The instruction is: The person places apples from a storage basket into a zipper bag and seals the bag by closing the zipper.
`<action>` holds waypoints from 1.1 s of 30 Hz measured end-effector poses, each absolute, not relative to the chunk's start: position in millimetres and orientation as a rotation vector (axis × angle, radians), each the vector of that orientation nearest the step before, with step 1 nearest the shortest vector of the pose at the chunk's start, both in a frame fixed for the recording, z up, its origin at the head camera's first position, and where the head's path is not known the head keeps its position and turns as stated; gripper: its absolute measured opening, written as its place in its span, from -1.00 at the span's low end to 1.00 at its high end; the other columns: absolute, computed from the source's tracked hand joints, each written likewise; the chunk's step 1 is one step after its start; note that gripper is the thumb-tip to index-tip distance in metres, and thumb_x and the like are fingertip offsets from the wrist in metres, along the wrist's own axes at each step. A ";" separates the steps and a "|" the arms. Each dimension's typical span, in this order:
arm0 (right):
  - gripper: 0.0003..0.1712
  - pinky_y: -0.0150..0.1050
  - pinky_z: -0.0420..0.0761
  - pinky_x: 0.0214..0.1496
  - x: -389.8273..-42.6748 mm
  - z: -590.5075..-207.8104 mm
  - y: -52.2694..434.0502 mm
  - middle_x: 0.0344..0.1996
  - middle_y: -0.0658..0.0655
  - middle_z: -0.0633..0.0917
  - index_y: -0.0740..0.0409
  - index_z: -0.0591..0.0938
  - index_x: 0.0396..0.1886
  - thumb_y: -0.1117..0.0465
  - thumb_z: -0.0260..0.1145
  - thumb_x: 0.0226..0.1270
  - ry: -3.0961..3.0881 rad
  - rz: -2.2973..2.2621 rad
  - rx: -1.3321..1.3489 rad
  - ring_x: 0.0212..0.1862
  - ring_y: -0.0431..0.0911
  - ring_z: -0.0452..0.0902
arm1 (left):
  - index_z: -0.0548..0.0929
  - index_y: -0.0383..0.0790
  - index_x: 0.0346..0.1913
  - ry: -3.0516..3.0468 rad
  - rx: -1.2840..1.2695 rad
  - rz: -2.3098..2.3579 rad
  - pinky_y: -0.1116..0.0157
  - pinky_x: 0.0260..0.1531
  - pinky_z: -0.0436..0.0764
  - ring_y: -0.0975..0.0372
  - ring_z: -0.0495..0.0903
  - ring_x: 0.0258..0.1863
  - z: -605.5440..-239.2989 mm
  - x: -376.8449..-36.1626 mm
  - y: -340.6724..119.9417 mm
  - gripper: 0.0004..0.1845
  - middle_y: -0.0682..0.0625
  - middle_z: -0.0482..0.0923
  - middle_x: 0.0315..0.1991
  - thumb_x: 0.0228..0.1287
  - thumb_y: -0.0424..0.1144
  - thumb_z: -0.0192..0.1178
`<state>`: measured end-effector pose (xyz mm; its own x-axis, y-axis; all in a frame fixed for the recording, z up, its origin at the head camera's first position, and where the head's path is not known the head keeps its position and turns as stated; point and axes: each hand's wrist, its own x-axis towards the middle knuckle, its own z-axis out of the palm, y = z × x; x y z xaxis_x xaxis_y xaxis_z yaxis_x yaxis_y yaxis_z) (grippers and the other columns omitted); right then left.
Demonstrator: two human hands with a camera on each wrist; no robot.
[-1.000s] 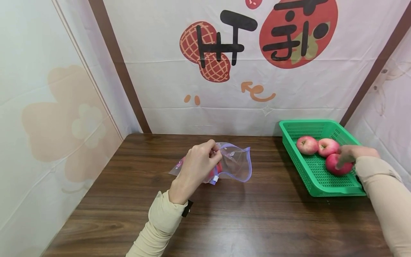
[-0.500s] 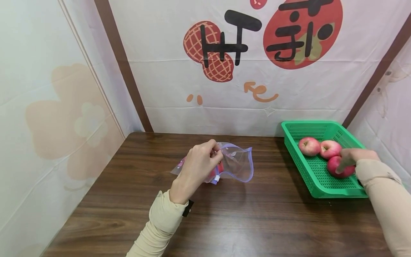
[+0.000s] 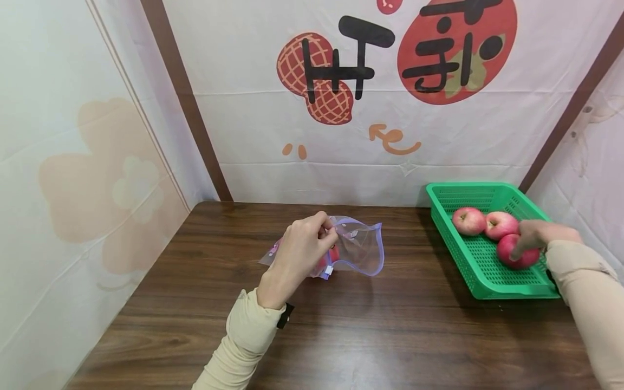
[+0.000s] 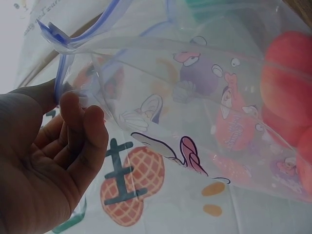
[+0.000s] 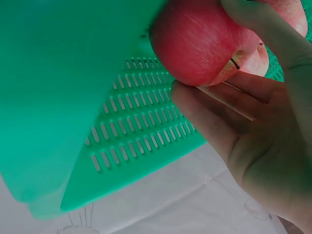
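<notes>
My left hand (image 3: 303, 246) pinches the rim of a clear zip bag (image 3: 361, 254) with a purple edge and a white slider. In the left wrist view, printed cartoon figures cover the bag (image 4: 161, 97), and red apples (image 4: 287, 83) show through its far end. Over on the right, my right hand (image 3: 548, 235) grips a dark red apple (image 3: 512, 253) inside a green basket (image 3: 448, 238). The right wrist view has the thumb on one side of this apple (image 5: 195, 44) and the fingers along the other, its stem facing the palm.
Two paler apples, one at the left (image 3: 469, 221) and one beside it (image 3: 502, 225), lie in the basket close to the gripped one. A brown wooden table (image 3: 390, 336) carries bag and basket. Behind it hangs a printed white cloth (image 3: 244, 135).
My right hand has shifted slightly on the dark red apple, its wrist a little to the right. The left hand and the bag hold their place.
</notes>
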<state>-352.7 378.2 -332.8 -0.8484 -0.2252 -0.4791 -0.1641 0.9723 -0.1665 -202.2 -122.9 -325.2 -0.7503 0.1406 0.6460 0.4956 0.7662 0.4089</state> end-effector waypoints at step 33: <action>-0.32 -0.19 0.49 -0.32 -361.7 -324.6 366.1 -0.45 0.04 0.61 0.46 0.61 -0.11 -0.08 0.47 0.03 2.966 -0.166 -0.653 -0.36 -0.10 0.46 | 0.57 -0.15 -0.49 -2.345 -0.478 -0.781 0.45 -0.63 0.39 0.38 0.39 -0.66 -324.4 -200.0 -123.2 -0.88 0.12 0.53 -0.63 0.06 -0.45 0.22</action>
